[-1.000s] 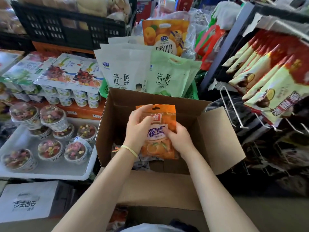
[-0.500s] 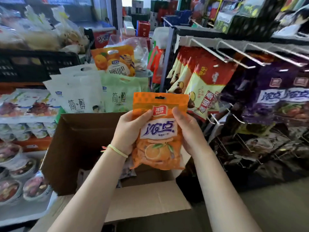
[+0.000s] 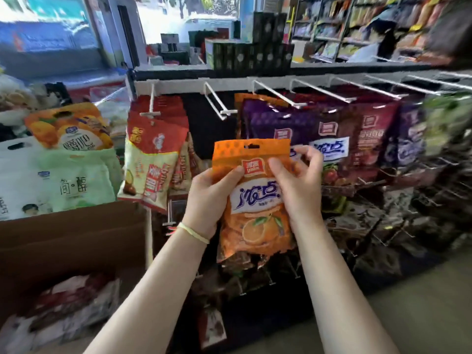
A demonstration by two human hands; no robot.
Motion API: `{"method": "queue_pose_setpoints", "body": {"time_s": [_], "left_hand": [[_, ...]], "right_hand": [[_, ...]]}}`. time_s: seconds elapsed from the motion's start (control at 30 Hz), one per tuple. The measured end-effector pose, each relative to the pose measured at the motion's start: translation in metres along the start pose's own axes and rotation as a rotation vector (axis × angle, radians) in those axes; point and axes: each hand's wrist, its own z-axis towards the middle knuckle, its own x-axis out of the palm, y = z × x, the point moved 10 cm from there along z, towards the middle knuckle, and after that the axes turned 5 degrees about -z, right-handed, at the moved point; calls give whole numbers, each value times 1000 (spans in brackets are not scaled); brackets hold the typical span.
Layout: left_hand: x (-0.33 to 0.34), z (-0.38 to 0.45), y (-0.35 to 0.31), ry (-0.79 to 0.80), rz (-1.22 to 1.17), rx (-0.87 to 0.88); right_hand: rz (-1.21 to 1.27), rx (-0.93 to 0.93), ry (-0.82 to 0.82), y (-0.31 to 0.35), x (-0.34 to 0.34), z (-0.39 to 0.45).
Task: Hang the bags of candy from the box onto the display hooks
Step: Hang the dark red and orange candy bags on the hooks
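The left hand and the right hand both grasp one orange candy bag. The bag stands upright, long axis vertical, its hang hole on top, near the display hooks.

Both arms outstretched, left hand and right hand pinched closed.

hands gripping orange candy bag (upright), hooks behind

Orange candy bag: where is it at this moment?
In the head view the orange candy bag is centre frame, held upright by the left hand and right hand, in front of the hanging purple bags, right of the cardboard box.
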Motion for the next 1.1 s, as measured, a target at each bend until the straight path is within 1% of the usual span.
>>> {"method": "queue_pose_setpoints", "body": {"time_s": [0.07, 0.13, 0.23, 0.3, 0.4, 0.47, 0.53, 0.57, 0.63, 0.73, 0.9, 1.1], "left_hand": [[33, 12, 12, -13, 5, 0], [62, 24, 21, -19, -3, 0], [102, 42, 31, -7, -18, -9], [126, 54, 33, 3, 15, 30], [151, 68, 28, -18, 116, 217], [167, 73, 22, 31, 236, 383], [182, 79, 25, 90, 423, 484], [186, 84, 28, 99, 500, 500], [191, 91, 31, 90, 583, 502], [193, 97, 33, 77, 634, 487], [197, 97, 28, 33, 719, 545], [194, 95, 26, -34, 785, 598]], "right_hand": [[-57, -103, -4, 7, -30, 19], [-142, -135, 84, 12, -48, 38], [-83, -35, 191, 8, -74, 65], [-33, 20, 205, 6, -92, 83], [-27, 32, 177, 2, -118, 109], [-39, 18, 145, -2, -131, 127], [-53, 5, 130, -5, -142, 143], [-68, -3, 132, -6, -145, 150], [-104, -20, 143, -7, -146, 158], [-129, -47, 152, -9, -143, 167], [-156, -65, 146, -11, -141, 174], [-260, -121, 159, -4, -134, 178]]}}
